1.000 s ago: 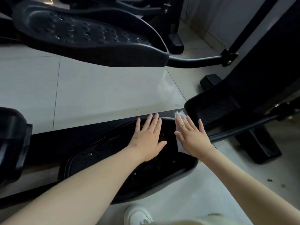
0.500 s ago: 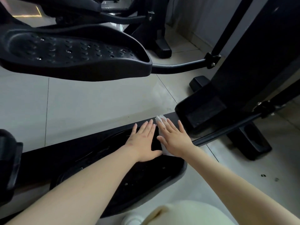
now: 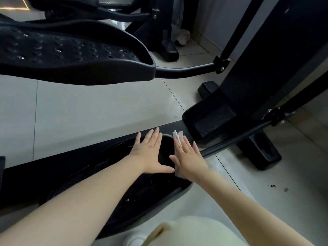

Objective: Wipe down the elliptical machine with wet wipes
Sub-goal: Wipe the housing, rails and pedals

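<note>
The right hand (image 3: pixel 189 159) presses a wipe (image 3: pixel 178 139) flat-fingered onto the pedal (image 3: pixel 142 190) (left hand (image 3: pixel 150 153) flat beside it), and should press evenly.

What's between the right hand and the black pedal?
A white wet wipe, flat under the right hand on the near pedal, in the head view.

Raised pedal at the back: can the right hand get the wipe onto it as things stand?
Probably yes. The right hand presses the wet wipe flat on the near pedal; only bare floor lies between it and the raised pedal. A forward lean may be needed.
</note>
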